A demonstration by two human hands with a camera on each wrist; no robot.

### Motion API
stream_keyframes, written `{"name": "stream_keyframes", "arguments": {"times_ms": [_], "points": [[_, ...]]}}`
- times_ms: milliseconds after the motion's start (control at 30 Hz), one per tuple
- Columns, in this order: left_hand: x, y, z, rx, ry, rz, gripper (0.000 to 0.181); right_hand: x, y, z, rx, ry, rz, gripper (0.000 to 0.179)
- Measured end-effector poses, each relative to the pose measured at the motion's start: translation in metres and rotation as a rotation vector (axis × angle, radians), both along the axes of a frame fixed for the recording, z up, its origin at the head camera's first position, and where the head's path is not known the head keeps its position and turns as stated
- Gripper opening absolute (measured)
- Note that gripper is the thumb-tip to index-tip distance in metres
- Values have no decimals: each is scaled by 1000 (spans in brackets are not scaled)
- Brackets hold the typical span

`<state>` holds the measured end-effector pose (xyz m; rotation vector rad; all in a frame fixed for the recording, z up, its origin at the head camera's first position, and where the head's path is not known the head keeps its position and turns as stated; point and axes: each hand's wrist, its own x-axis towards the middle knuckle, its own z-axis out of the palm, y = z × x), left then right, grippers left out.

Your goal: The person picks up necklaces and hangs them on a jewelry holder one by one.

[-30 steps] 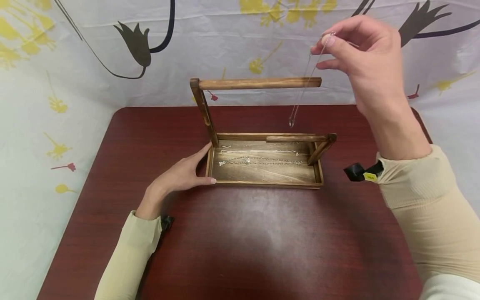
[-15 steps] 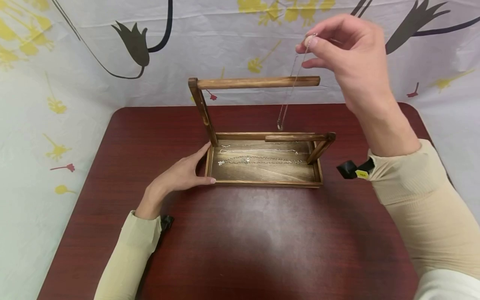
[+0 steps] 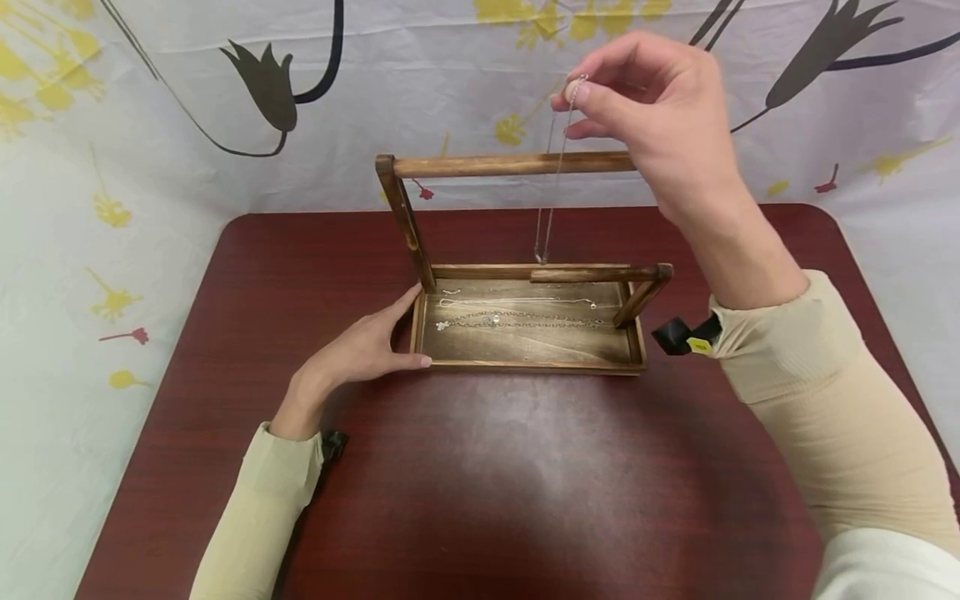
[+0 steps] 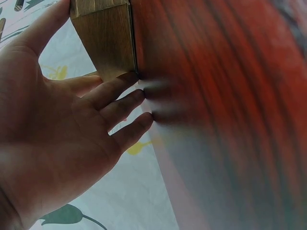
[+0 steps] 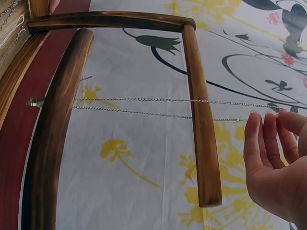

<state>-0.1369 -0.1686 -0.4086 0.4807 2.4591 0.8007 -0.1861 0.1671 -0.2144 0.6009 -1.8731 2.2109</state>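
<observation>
My right hand (image 3: 660, 117) pinches a thin silver necklace (image 5: 158, 99) by the top of its chain. The necklace hangs down in a long loop with a small pendant (image 3: 542, 257) at the bottom. In the right wrist view the chain passes behind the near wooden bar (image 5: 57, 139) and in front of the far bar (image 5: 204, 143). These bars belong to a brown wooden jewelry stand (image 3: 525, 367) with a tray base. My left hand (image 3: 360, 346) holds the tray's left end between thumb and fingers; in the left wrist view several fingertips touch the table.
Inside the tray lie several silver chains (image 3: 525, 327), stretched lengthwise, and a small piece (image 3: 451, 292) near the back left corner. The stand sits on a dark red table (image 3: 480, 475). A patterned white cloth (image 3: 390, 75) hangs behind it.
My right hand has moved left with the necklace, bringing the pendant from beyond the tray's right half to above its middle. My left hand and the stand look unmoved.
</observation>
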Motion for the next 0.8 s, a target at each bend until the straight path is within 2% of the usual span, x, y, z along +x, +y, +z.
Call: {"name": "stream_keyframes", "arguments": {"times_ms": [133, 433, 800], "points": [[-1, 1, 1, 0, 2, -4, 109, 0, -6, 2, 7, 10, 2, 9], [-2, 1, 4, -8, -1, -14, 110, -5, -22, 3, -9, -35, 58, 5], [-1, 0, 1, -10, 9, -15, 110, -8, -41, 4, 41, -32, 95, 4]]}}
